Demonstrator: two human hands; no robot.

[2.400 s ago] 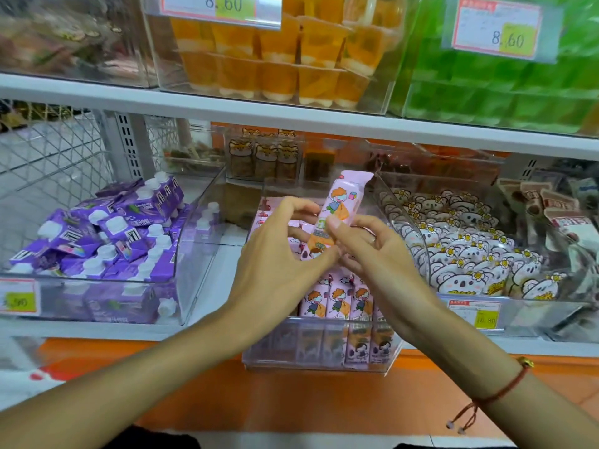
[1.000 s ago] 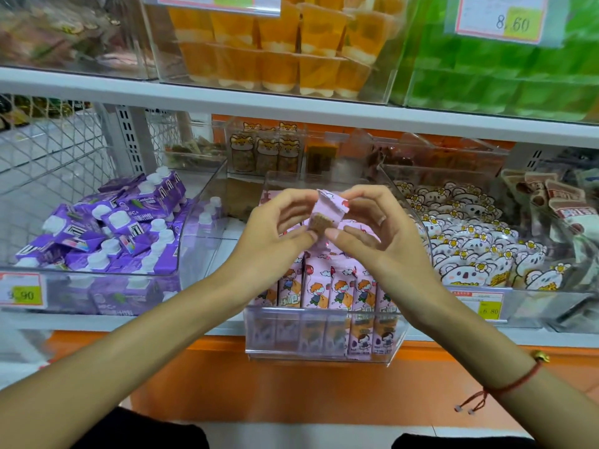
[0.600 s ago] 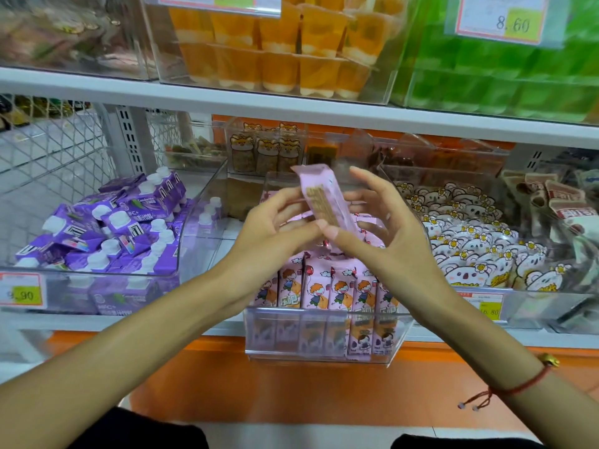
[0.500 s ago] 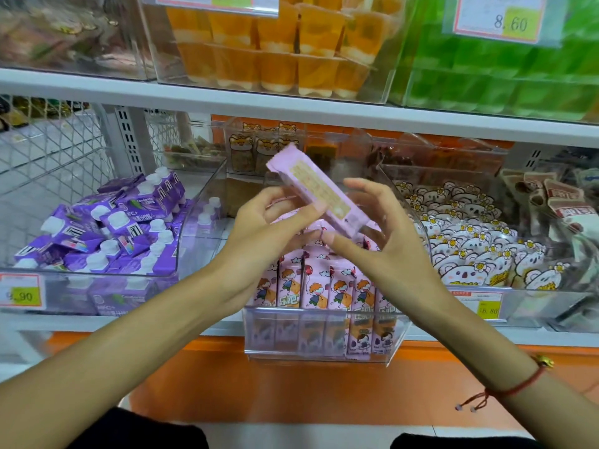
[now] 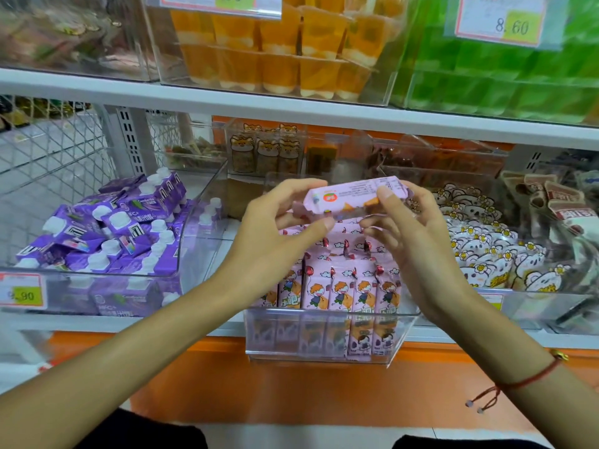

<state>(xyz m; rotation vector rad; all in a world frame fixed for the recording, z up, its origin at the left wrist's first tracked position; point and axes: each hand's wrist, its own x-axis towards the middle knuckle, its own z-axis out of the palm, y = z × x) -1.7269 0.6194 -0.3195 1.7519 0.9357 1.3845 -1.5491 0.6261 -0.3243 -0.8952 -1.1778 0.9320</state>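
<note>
A long pink snack packet [image 5: 350, 199] lies almost level in the air above a clear plastic bin [image 5: 324, 335], its printed back side up. My left hand [image 5: 275, 234] pinches its left end between thumb and fingers. My right hand [image 5: 411, 241] pinches its right end, thumb on top. Inside the bin stand several more pink packets [image 5: 343, 290] with a cartoon child printed on them, packed upright in rows. The bin sticks out over the shelf's front edge.
A clear bin of purple drink cartons [image 5: 107, 234] sits to the left, with a price tag [image 5: 22, 294] on its front. A bin of white cartoon-bear packets [image 5: 492, 254] sits to the right. The upper shelf holds orange jelly cups [image 5: 275, 50] and green packs [image 5: 505, 79].
The pink packet was turned over in both hands, from upright with its cartoon front showing to lying nearly level with its printed back up. Both hands stayed on it above the bin.
</note>
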